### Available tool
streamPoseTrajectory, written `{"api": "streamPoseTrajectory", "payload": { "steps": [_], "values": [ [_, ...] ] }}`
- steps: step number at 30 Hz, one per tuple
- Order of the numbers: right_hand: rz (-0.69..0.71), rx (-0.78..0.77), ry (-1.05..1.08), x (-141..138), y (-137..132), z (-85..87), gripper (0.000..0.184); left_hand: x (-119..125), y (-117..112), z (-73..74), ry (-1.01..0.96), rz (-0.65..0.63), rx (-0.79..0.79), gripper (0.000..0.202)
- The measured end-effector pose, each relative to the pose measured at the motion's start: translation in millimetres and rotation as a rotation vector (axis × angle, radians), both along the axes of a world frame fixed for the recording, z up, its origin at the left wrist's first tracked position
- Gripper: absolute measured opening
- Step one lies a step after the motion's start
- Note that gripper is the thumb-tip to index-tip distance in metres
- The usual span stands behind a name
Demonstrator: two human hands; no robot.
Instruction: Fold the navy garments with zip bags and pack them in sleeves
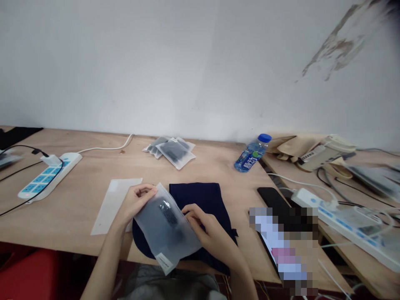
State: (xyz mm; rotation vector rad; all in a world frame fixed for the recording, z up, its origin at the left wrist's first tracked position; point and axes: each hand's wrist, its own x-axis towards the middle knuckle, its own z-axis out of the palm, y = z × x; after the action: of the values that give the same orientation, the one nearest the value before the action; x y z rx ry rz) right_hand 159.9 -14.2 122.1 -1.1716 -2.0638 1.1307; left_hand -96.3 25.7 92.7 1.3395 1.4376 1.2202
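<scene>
- While the left hand [136, 204] and right hand [208, 231] pinch opposite edges, fingers closed, a frosted plastic bag [165, 229] sits between them, above navy fabric [195, 198].
- Even pressure from both sides keeps the bag flat.

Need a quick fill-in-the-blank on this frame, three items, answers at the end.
1. The left hand and right hand hold a frosted plastic bag above ____ fabric.
2. The water bottle has a ____ cap.
3. The power strip lies to the ____ of the hands.

navy; blue; left
</scene>
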Motion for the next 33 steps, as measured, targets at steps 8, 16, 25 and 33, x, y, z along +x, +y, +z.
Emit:
{"api": "streamPoseTrajectory", "payload": {
  "steps": [8,16,25,33],
  "values": [
    [-0.032,-0.084,0.089,5,9,-14.7,0.022,10,14,-12.2,0.004,-0.079,0.008,0.027],
    [-0.054,-0.08,-0.003,-8,15,-41.7,0.026,32,15,-16.0,0.065,-0.125,0.037,0.028],
    [-0.07,-0.087,0.093,-26,14,-58.0,0.019,38,2,-14.7,0.231,-0.08,0.168,0.02],
    [-0.153,-0.134,0.33,-20,16,-60.6,0.025,19,-21,-22.6,0.31,0.273,0.207,0.033]
  ]
}}
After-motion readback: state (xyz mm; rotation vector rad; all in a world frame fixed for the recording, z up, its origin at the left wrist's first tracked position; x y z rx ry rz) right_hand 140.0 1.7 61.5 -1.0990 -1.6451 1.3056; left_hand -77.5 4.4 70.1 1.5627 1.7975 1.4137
